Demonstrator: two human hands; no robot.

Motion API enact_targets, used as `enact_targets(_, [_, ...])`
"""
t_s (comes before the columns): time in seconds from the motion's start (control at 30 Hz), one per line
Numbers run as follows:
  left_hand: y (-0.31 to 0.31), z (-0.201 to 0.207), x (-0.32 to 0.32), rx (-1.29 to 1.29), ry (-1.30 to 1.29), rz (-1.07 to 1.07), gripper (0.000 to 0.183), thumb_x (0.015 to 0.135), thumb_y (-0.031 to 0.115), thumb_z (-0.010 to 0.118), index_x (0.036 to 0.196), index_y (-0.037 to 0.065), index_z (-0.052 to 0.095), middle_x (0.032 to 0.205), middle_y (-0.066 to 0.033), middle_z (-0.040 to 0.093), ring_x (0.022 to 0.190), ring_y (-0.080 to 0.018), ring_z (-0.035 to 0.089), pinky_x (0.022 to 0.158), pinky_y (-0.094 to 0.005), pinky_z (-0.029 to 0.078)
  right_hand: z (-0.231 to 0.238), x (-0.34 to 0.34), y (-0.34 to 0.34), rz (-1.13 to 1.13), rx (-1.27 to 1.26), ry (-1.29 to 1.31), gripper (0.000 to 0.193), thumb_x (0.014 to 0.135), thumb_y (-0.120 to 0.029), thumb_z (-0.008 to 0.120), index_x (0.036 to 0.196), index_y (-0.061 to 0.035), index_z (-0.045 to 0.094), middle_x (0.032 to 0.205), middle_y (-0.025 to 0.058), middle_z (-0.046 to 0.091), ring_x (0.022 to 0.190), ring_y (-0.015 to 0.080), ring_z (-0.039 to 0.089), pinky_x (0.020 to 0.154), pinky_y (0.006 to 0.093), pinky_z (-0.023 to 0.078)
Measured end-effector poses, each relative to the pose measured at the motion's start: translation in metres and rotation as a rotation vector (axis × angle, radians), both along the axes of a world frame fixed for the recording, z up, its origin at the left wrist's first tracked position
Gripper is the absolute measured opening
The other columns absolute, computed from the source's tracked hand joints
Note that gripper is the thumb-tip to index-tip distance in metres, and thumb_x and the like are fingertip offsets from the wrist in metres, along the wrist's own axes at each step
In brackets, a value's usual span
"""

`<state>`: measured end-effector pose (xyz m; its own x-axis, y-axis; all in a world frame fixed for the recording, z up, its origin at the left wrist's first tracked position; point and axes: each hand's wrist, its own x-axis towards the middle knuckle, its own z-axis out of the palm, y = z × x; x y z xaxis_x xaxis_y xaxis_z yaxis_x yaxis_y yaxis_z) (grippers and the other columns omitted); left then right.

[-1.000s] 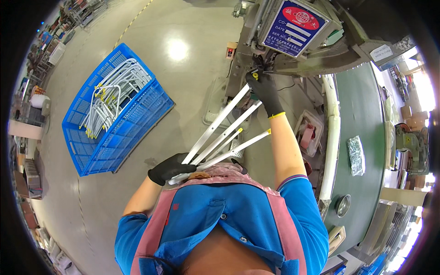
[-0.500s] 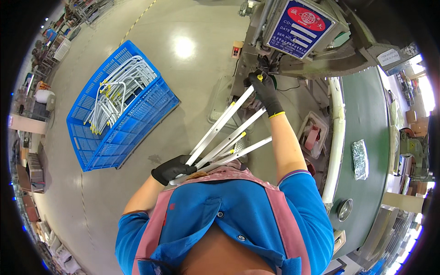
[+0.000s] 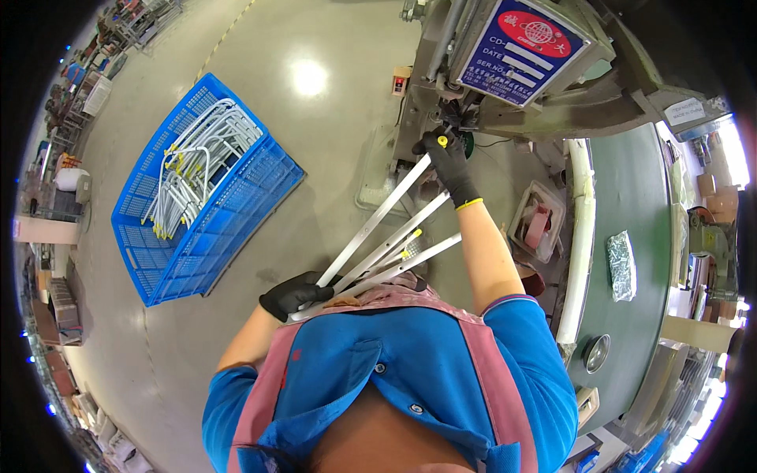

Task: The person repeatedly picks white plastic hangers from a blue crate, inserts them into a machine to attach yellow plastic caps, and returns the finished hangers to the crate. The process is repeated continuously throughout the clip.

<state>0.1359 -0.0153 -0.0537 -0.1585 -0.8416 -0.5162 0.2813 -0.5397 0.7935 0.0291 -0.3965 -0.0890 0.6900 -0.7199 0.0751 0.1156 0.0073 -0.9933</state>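
Observation:
A folding frame of white metal tubes [image 3: 377, 221] with yellow end caps slants across the front of my apron. My left hand [image 3: 294, 296], in a black glove, is closed around the tubes at their lower left end. My right hand [image 3: 453, 167], also gloved in black, grips the upper end of the longest tube beside a yellow cap [image 3: 442, 141]. That tube end is right at the working part [image 3: 460, 115] of a grey machine; the exact contact is hidden by my fingers. The other tubes fan out below my right forearm.
To the left, a blue plastic crate [image 3: 236, 211] holds several similar tube frames [image 3: 206, 162]. A machine housing [image 3: 593, 59] with a blue plate overhangs at upper right. On the green bench [image 3: 623, 177] lie a clear bag of parts [image 3: 621, 266] and a metal bowl [image 3: 596, 354]. Beside it sits a bin [image 3: 542, 221].
The tubes have turned slightly in my hands, and one yellow cap beside the longest tube no longer shows. Both hands keep their grip. The whole view has shifted a little.

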Motion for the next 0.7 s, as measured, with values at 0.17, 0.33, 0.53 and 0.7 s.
enact_targets(0.17, [-0.004,0.036,0.003,0.092,0.063,0.071,0.048,0.090,0.023,0.059,0.130,-0.003,0.050,0.112,-0.0079,0.061,0.098,-0.0119,0.054,0.087,-0.0257,0.042,-0.007,-0.003,0.000,0.035,0.017,0.081,0.015,0.092,-0.018,0.055,0.086,-0.0045,0.057,0.079,0.0069,0.068,0.073,0.0135,0.062,0.070,0.0285,0.050])
enact_targets(0.33, [-0.013,0.036,0.001,0.128,-0.019,0.052,0.046,0.086,0.017,0.060,0.127,-0.003,0.052,0.117,-0.0108,0.061,0.101,-0.0169,0.056,0.092,-0.0279,0.041,0.001,-0.011,0.003,0.037,-0.169,0.114,0.022,0.093,-0.024,0.055,0.093,-0.0028,0.058,0.084,0.0023,0.062,0.080,0.0096,0.057,0.071,0.0258,0.045])
enact_targets(0.53, [-0.011,0.016,0.001,0.044,-0.026,0.030,0.051,0.084,0.020,0.064,0.128,-0.003,0.052,0.116,-0.0113,0.061,0.100,-0.0189,0.057,0.091,-0.0274,0.042,0.009,-0.061,0.007,-0.120,-0.291,0.344,0.033,0.090,-0.022,0.060,0.116,-0.0015,0.059,0.092,0.0044,0.063,0.086,0.0117,0.056,0.080,0.0271,0.045])
enact_targets(0.7, [-0.011,0.014,-0.006,0.169,-0.015,0.053,0.058,0.082,0.023,0.068,0.131,-0.001,0.049,0.112,-0.0110,0.062,0.095,-0.0176,0.058,0.083,-0.0283,0.046,0.013,-0.088,0.005,0.000,-0.232,0.320,0.030,0.086,-0.023,0.064,0.105,-0.0012,0.065,0.090,0.0068,0.066,0.082,0.0144,0.061,0.075,0.0284,0.048])
